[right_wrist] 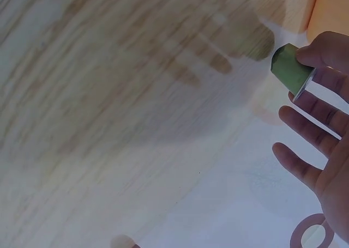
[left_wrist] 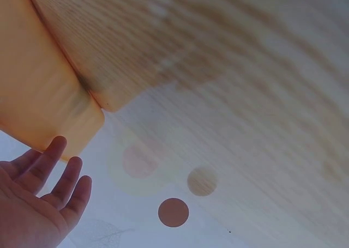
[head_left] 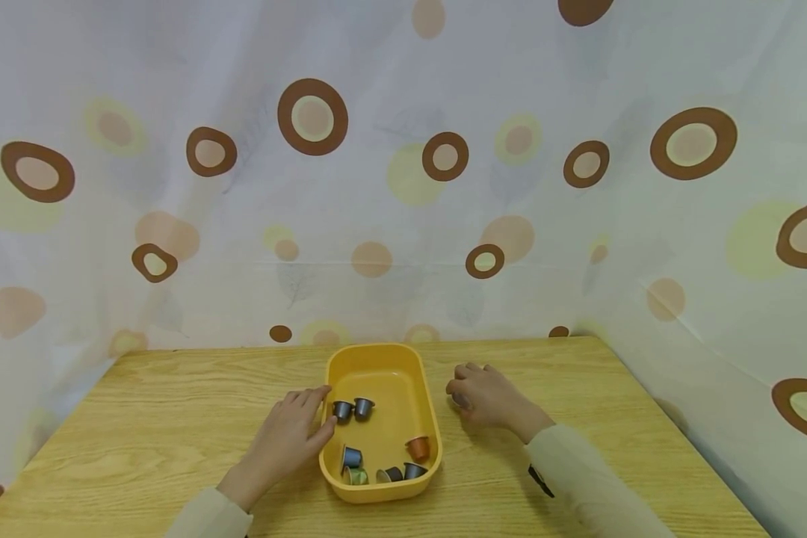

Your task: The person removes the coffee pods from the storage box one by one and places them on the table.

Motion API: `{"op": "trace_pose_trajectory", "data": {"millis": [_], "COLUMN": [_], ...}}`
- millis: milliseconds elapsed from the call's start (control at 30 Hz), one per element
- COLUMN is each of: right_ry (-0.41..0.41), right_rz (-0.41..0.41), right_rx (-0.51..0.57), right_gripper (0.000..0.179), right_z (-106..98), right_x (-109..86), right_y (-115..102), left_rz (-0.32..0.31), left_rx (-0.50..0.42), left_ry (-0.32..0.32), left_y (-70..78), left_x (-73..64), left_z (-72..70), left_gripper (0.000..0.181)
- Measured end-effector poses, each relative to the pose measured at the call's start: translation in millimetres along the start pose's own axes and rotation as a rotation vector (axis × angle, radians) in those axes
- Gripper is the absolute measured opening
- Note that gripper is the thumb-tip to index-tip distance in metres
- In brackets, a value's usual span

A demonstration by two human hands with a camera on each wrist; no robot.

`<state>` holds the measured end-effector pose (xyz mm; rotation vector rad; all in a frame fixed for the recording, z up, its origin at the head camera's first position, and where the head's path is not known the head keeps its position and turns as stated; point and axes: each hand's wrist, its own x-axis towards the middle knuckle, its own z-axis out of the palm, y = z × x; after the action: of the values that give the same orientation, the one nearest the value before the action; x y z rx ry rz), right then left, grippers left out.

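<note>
Tray [head_left: 376,493] on bench [head_left: 202,426], green capsule [right_wrist: 292,73] held off its right side

Right grip [head_left: 487,396]: just beyond the tray's right rim, a narrow strip of wood between. Thumb and nearest fingers pinch the green capsule; remaining fingers spread loosely. Whether the capsule touches the wood, cannot tell.

Left grip [head_left: 289,426]: at the tray's left rim, fingers apart and lightly bent, fingertips against the edge, thumb reaching to the rim nearer the person. Spread wide, not wrapped round anything.

Inside tray: two dark capsules [head_left: 363,408] side by side near the left wall. Blue capsule [head_left: 352,457] and green-patterned capsule [head_left: 357,476] in the near left corner. Black capsule [head_left: 393,474] and dark blue capsule [head_left: 413,470] along the near wall; copper capsule [head_left: 418,447] by the right wall. Middle and far floor show plain yellow.

Edges: tray's far end lies close to the bench's far edge, where patterned sheeting [head_left: 376,202] rises. Broad wood runs left and right to the slanting side edges.
</note>
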<state>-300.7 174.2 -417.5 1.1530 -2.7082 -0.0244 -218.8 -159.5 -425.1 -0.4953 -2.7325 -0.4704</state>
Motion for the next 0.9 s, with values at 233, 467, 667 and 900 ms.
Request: {"op": "trace_pose_trajectory", "data": {"millis": [233,467,667,900], "right_ry": [-0.014,-0.030,-0.037,-0.033], "right_rz": [0.019,0.035,0.031,0.035], "right_rx": [0.017,0.039,0.030,0.028], "right_gripper": [0.026,0.027,0.028,0.032], "right_z": [1.0,-0.2,-2.3,-1.8], "right_x": [-0.2,0.8,1.3,1.3], "right_y": [0.9,-0.1,-1.7,-1.3], "left_rz": [-0.003,0.019,0.018,0.018], "left_rx": [-0.003,0.001,-0.001,-0.004], "left_ry": [-0.004,0.007,0.000,-0.002], "left_y": [-0.4,-1.8,-1.4,-0.4], "left_x": [0.2,-0.5,-0.6,-0.9], "left_z": [-0.3,1.1,-0.4,-1.3], "left_gripper": [0.046,0.046,0.046,0.045]}}
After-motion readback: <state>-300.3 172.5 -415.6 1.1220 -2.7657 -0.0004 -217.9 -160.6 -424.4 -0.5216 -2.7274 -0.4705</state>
